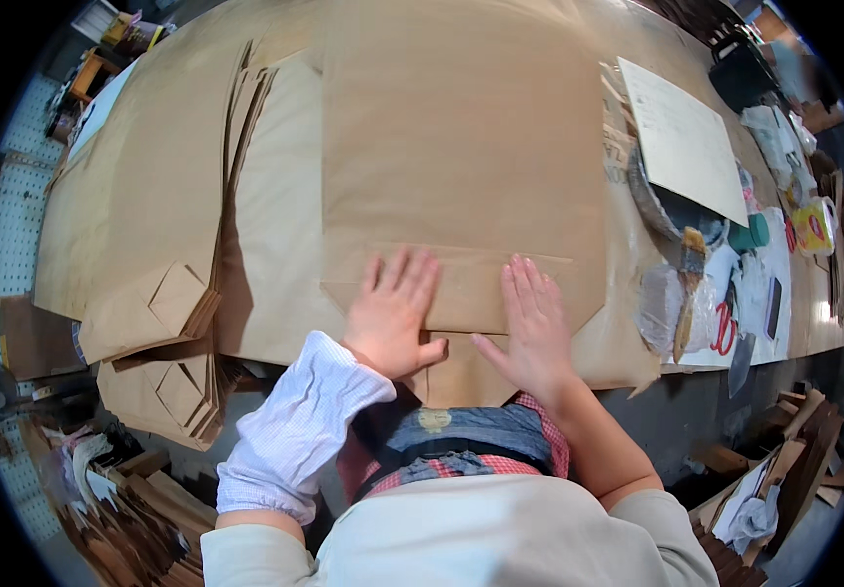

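Observation:
A large brown paper bag lies flat in front of me, its folded bottom end toward my body. On the left part of that folded end, my left hand rests flat with fingers spread and a checked sleeve cover on its forearm. My right hand presses flat on the right part, fingers together and thumb out. Neither hand grips anything. Between the hands a paper flap hangs over the near table edge toward my waist.
Stacked brown paper bags lie at the left, folded ends overhanging the edge. To the right are a white board over a basin, a brush, red-handled scissors and a green lid. Paper bundles stand below the table.

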The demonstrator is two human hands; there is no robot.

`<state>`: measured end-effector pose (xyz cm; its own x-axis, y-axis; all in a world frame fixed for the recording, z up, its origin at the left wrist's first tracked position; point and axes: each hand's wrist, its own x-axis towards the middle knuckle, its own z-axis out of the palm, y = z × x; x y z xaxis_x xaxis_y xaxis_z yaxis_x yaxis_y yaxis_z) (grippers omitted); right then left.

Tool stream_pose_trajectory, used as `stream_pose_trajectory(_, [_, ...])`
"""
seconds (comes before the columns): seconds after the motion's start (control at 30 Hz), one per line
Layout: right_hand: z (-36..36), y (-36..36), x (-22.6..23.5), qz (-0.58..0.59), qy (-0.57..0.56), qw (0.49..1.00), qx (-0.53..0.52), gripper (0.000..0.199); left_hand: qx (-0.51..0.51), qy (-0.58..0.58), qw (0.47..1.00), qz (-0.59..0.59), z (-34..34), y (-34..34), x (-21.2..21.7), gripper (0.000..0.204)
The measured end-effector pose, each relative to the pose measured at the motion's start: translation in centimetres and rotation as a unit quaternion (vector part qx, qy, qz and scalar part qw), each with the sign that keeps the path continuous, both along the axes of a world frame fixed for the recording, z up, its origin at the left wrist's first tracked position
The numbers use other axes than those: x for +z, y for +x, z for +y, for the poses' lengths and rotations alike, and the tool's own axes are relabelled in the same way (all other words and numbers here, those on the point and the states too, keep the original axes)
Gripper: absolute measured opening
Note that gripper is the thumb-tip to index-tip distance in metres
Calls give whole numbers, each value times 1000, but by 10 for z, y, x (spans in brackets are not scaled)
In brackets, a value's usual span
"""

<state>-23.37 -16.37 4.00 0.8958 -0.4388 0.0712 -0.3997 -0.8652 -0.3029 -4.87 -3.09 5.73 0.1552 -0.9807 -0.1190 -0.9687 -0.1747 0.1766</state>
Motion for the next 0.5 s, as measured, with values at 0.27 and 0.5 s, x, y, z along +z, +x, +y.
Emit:
stream_pose_trajectory(0.27, [-26, -36, 29, -175, 83, 974, -121, 69, -98, -176, 967, -153, -42, -66, -16, 54])
stream_pose_trajectory(0.5, [-18, -14, 49, -203, 115, 972, -36, 47, 7, -44, 987, -153, -42, 13, 48, 16])
